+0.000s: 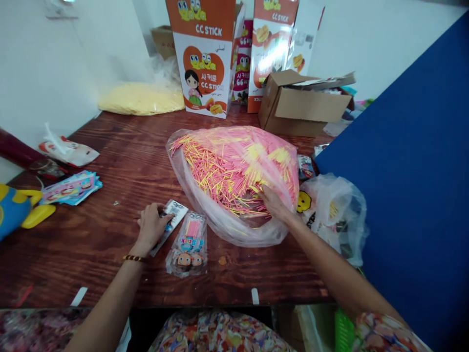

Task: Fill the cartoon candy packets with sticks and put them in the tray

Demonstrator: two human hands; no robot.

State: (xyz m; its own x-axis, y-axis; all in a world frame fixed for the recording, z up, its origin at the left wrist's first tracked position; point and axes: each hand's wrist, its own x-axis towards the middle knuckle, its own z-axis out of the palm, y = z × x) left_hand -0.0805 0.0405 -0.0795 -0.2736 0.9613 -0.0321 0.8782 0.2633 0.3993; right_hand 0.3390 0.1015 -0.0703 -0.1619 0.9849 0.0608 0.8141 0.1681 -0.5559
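Under the left hand (pixel 152 226), a flat printed sleeve (pixel 176 211) is pinned to the table (pixel 110 161) by curled fingers, its long axis slanting up and away to their right. Just right of those fingers a filled packet (pixel 187 243) is laid lengthwise. Further right, the bag of pink and yellow sticks (pixel 234 171) is entered by the right hand (pixel 273 203). Its fingertips are buried among the sticks, and whether any are pinched cannot be told.

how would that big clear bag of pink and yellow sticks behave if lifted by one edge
Probably floppy: the thin film of the bag sags around the loose sticks. They would likely slide and spill out the open side by the right hand.
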